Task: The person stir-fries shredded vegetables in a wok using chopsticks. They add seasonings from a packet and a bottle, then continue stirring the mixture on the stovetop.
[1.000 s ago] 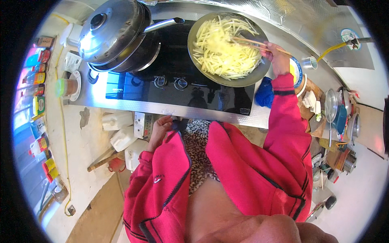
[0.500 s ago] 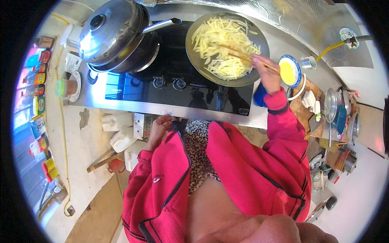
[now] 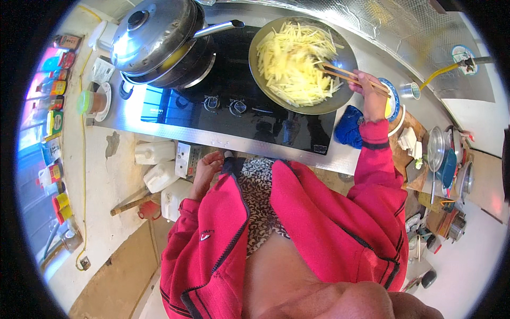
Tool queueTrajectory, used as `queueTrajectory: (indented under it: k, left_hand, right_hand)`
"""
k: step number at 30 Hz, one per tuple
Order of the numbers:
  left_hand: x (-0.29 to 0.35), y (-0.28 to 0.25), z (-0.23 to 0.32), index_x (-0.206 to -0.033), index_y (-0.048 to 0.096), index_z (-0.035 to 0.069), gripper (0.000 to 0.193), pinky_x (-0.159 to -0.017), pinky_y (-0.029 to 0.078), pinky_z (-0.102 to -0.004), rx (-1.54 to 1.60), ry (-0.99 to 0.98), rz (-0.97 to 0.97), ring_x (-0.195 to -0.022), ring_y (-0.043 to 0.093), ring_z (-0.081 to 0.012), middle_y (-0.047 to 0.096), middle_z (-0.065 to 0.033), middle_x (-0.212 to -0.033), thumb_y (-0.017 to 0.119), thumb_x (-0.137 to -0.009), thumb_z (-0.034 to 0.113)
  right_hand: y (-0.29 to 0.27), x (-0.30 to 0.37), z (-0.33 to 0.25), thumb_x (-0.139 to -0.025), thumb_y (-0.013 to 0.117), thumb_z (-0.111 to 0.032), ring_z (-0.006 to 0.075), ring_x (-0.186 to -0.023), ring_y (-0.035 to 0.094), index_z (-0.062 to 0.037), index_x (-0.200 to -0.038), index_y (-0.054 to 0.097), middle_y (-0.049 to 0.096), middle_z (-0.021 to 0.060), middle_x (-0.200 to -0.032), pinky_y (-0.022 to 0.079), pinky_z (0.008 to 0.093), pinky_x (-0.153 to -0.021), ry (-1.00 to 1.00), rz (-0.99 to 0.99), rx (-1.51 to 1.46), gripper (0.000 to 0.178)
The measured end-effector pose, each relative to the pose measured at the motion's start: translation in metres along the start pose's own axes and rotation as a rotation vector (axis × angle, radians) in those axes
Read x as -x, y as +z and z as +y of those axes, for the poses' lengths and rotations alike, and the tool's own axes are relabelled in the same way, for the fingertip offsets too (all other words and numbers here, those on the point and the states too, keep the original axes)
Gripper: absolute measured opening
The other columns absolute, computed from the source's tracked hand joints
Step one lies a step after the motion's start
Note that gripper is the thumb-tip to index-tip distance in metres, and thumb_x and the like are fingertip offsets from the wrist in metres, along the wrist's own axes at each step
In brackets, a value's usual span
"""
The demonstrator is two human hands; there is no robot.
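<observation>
Shreds (image 3: 295, 58) of pale yellow food lie heaped in a wide, round pan (image 3: 344, 56) at the right end of the black cooktop (image 3: 276, 130), and the right grip (image 3: 373, 98) is closed around a pair of wooden chopsticks (image 3: 340, 71) that reach into the heap. The left grip (image 3: 209, 164) hangs below the cooktop's front edge, half curled; whether it holds anything I cannot tell. Neither hand steadies the pan, so a hard sideways push with the chopsticks could turn or slide it. The heap comes close to the near rim, and a brisk stroke there might flick pieces onto the cooktop. A blue cloth (image 3: 349, 126) lies on the steel tabletop (image 3: 345, 157) near the pan, where strong heat could scorch it. The blue-rimmed bowl (image 3: 394, 91), partly hidden behind the right grip, could be knocked by a wide backward swing.
</observation>
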State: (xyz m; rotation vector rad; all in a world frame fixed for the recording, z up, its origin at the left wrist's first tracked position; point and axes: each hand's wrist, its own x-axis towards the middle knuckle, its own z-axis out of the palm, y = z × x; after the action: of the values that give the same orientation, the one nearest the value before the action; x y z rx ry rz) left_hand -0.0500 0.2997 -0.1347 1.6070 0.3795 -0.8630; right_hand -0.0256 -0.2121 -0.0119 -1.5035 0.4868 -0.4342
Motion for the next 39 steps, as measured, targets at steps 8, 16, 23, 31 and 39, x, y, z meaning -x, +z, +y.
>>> queueTrajectory:
  k: [8,16,23,31,39]
  left_hand:
    - [0.011,0.006,-0.019,-0.133,0.051,-0.003,0.045,-0.086,0.053,-0.0326,0.073,0.0,0.065,-0.103,0.064,-0.0219,0.063,-0.0146,-0.12,0.058,-0.09,0.007]
    - [0.017,0.011,-0.021,-0.134,0.051,-0.003,0.048,-0.086,0.051,-0.0324,0.094,0.039,0.03,-0.102,0.062,-0.0197,0.062,-0.0126,-0.122,0.059,-0.088,0.007]
    - [0.033,0.009,-0.037,-0.134,0.05,-0.003,0.048,-0.085,0.051,-0.0323,0.139,0.019,0.131,-0.102,0.062,-0.0195,0.062,-0.013,-0.122,0.059,-0.088,0.007]
    - [0.066,-0.037,-0.012,-0.132,0.053,-0.005,0.046,-0.084,0.054,-0.0314,0.095,0.136,0.334,-0.1,0.064,-0.0207,0.065,-0.0134,-0.115,0.06,-0.089,0.008]
    - [0.099,-0.217,0.014,-0.13,0.052,-0.009,0.051,-0.076,0.056,-0.0327,0.26,0.261,0.682,-0.09,0.066,-0.0201,0.067,-0.0146,-0.11,0.064,-0.083,0.007]
  right_hand:
    - [0.023,0.055,-0.05,-0.091,0.066,-0.01,0.0144,-0.085,0.066,-0.002,-0.105,0.073,0.072,0.0094,-0.095,0.052,0.0255,-0.077,-0.269,-0.564,0.396,0.018]
    - [0.008,0.018,0.002,-0.095,0.061,-0.013,0.0166,-0.092,0.068,0.0028,-0.11,0.069,0.071,0.0111,-0.102,0.056,0.0269,-0.078,-0.199,-0.204,0.228,0.023]
    - [-0.041,-0.053,-0.036,-0.093,0.063,-0.014,0.021,-0.083,0.07,0.0062,-0.106,0.068,0.071,0.0156,-0.096,0.058,0.0304,-0.075,-0.202,0.04,0.168,0.025]
    - [-0.019,-0.131,0.056,-0.097,0.057,-0.024,0.0131,-0.086,0.059,0.0008,-0.103,0.069,0.064,0.0031,-0.093,0.049,0.0284,-0.076,-0.092,-0.302,0.168,0.029]
    - [-0.007,-0.006,-0.056,-0.094,0.053,-0.013,0.0148,-0.073,0.057,0.0046,-0.092,0.068,0.063,0.0069,-0.079,0.046,0.031,-0.071,-0.323,-0.467,0.645,0.023]
